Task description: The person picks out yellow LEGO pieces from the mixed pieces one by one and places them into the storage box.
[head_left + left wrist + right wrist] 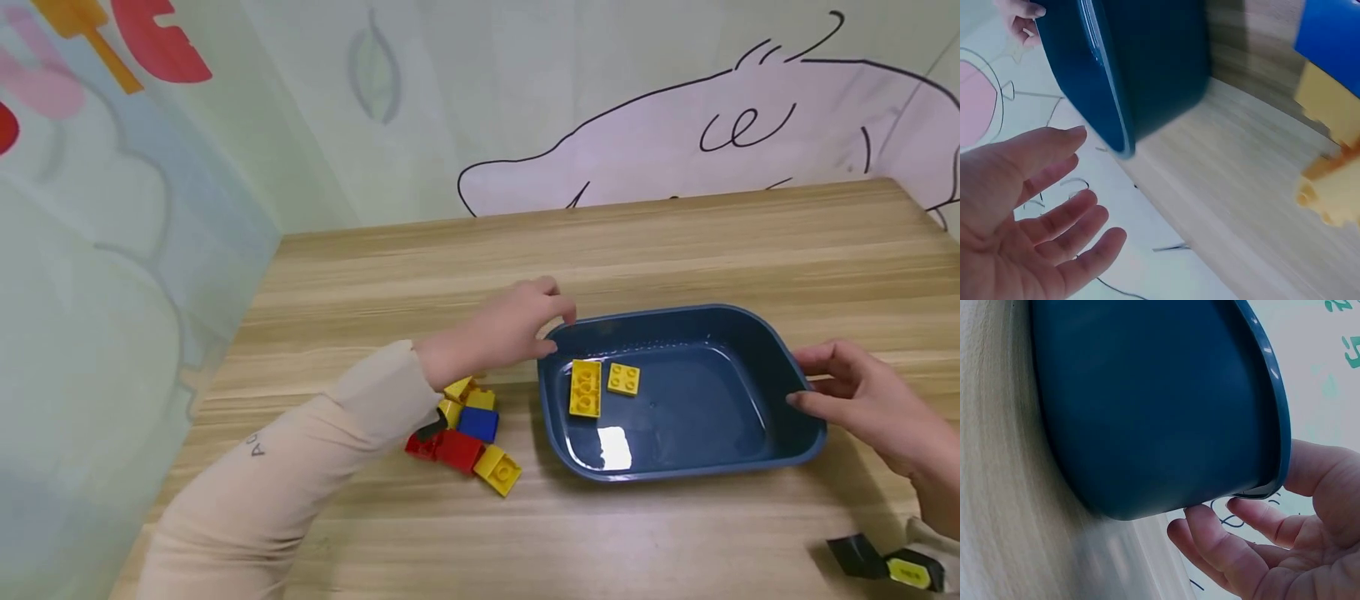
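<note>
A dark blue plastic tub [682,408] sits on the wooden table. Inside, near its left end, lie a longer yellow toy brick [586,388] turned hollow side up and a small yellow brick [623,379] with studs up. My right hand [873,408] grips the tub's right end, thumb over the rim and fingers against the outer wall. At the far left corner of the tub is my left hand [517,321]; in the left wrist view its fingers [1079,237] are loosely spread, apart from the rim, with nothing held.
Left of the tub, partly under my left forearm, lies a cluster of bricks: a blue brick [478,424], a red brick [460,451], a yellow brick [498,471] and several others. A wall with drawings [600,92] borders the table's far edge.
</note>
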The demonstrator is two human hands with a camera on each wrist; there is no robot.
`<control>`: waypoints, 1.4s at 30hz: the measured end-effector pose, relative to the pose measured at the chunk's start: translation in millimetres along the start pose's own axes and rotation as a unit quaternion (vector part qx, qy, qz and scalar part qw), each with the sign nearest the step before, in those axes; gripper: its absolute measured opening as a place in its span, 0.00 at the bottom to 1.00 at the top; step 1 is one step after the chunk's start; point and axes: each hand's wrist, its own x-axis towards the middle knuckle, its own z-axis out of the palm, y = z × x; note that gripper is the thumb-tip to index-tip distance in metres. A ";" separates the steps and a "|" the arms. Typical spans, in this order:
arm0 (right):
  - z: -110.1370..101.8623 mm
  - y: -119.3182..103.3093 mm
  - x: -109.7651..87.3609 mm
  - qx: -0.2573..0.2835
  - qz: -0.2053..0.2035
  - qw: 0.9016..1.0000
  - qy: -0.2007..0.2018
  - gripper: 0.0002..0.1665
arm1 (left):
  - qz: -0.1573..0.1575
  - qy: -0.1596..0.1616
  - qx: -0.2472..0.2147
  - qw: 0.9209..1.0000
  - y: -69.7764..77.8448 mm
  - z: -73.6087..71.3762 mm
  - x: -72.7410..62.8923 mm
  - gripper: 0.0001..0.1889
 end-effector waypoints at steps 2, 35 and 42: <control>-0.2 0.0 -0.5 -0.001 0.001 1.000 0.000 0.19 | -0.018 0.006 0.002 1.000 -5.4 -0.2 -3.5 0.17; 0.3 -1.5 0.1 -0.024 0.008 1.000 -0.004 0.18 | -0.106 -0.096 -0.030 0.989 -58.3 36.3 -28.9 0.06; -0.5 -0.9 -0.3 -0.018 0.005 1.000 -0.003 0.17 | -0.111 -0.098 -0.051 0.988 -59.9 37.7 -28.4 0.03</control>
